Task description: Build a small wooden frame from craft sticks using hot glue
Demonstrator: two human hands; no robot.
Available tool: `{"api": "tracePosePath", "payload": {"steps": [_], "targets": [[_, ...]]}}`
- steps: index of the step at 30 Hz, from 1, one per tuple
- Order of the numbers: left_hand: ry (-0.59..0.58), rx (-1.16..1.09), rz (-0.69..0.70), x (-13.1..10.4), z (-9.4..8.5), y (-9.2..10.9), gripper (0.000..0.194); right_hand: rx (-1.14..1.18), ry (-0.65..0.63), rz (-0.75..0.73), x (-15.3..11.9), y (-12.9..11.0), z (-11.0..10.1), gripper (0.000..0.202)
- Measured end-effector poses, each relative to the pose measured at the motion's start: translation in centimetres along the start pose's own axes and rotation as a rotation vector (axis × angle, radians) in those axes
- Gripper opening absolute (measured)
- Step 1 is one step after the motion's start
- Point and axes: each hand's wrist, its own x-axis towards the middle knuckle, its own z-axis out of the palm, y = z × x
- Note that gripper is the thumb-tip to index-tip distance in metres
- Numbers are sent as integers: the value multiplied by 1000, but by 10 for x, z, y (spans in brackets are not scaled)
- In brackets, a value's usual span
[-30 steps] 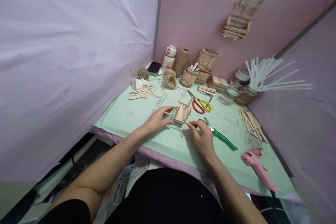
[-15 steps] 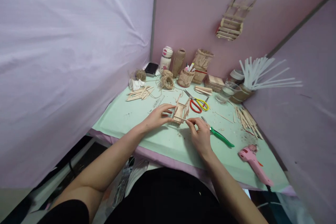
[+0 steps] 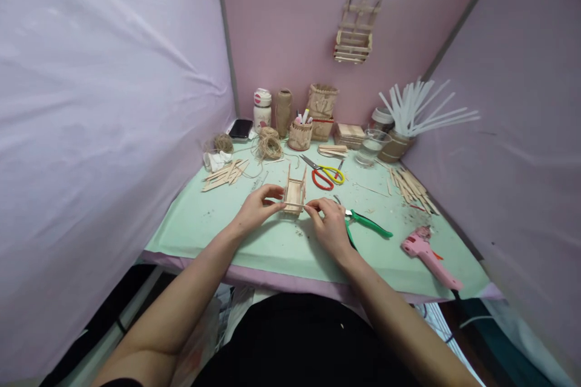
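Note:
A small frame of wooden craft sticks (image 3: 295,192) stands on the pale green table in front of me, its two uprights pointing to the back. My left hand (image 3: 259,208) grips its left side between thumb and fingers. Across the near end of the frame lies a thin stick (image 3: 294,204). My right hand (image 3: 327,221) pinches the right end of that stick at the frame's right corner. Right beside my right hand lie green-handled pliers (image 3: 370,224), partly hidden by it. Behind the frame are scissors (image 3: 323,172) with one red and one yellow handle.
A pink glue gun (image 3: 429,257) lies at the right edge. Loose craft sticks lie left (image 3: 226,174) and right (image 3: 412,188). Twine (image 3: 269,144), a bottle (image 3: 262,112), a pen holder (image 3: 300,135), a plastic cup (image 3: 370,148) and white glue sticks (image 3: 415,109) stand along the back.
My view has turned to the right, so everything sits further left. The thin stick now lies level across the frame's near end; both hands keep their hold.

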Motion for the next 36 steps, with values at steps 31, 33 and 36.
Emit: {"api": "tracePosePath", "payload": {"steps": [31, 33, 36], "targets": [[10, 39, 41, 0, 1, 5, 30, 136, 49, 38, -1, 2, 7, 15], [8, 42, 42, 0, 1, 6, 29, 139, 54, 35, -2, 2, 8, 16], [-4, 53, 37, 0, 1, 5, 29, 143, 66, 25, -2, 3, 8, 15]]}}
